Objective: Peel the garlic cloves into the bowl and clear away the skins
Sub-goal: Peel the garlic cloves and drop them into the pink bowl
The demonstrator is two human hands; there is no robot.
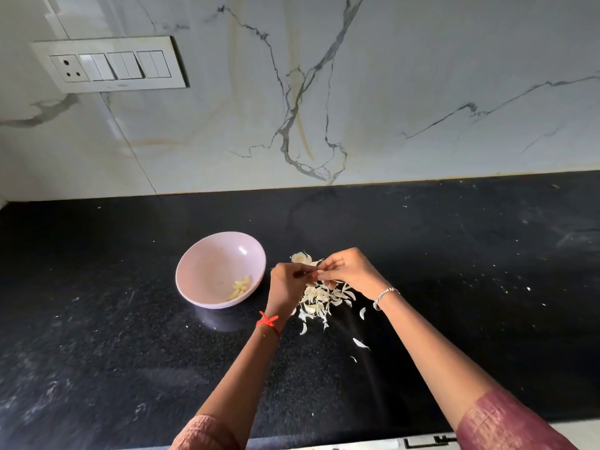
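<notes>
Just right of the bowl [194, 254], your left hand [285, 285] curls round a slim dark tool [298, 273] while your right hand [350, 271] pinches a garlic piece [316, 264], both above the skins [318, 300]. Peeled cloves [241, 287] lie inside the bowl.

1. The bowl [207, 254] is pale pink, round and glossy. It stands upright on the black table [454, 254], left of the middle, about midway between the rear edge and the near edge.
2. A few peeled cloves [241, 287], creamy yellow, lie together low on the bowl's inner right side.
3. The skins [316, 302], white and papery, lie in a loose curled heap just right of the bowl, with stray flakes trailing toward the near edge.
4. A garlic cluster [302, 257], still in its skin, sits at the heap's rear end.
5. A garlic piece [316, 264], mostly hidden, is pinched between the left hand [285, 287] and the right hand [347, 271].
</notes>
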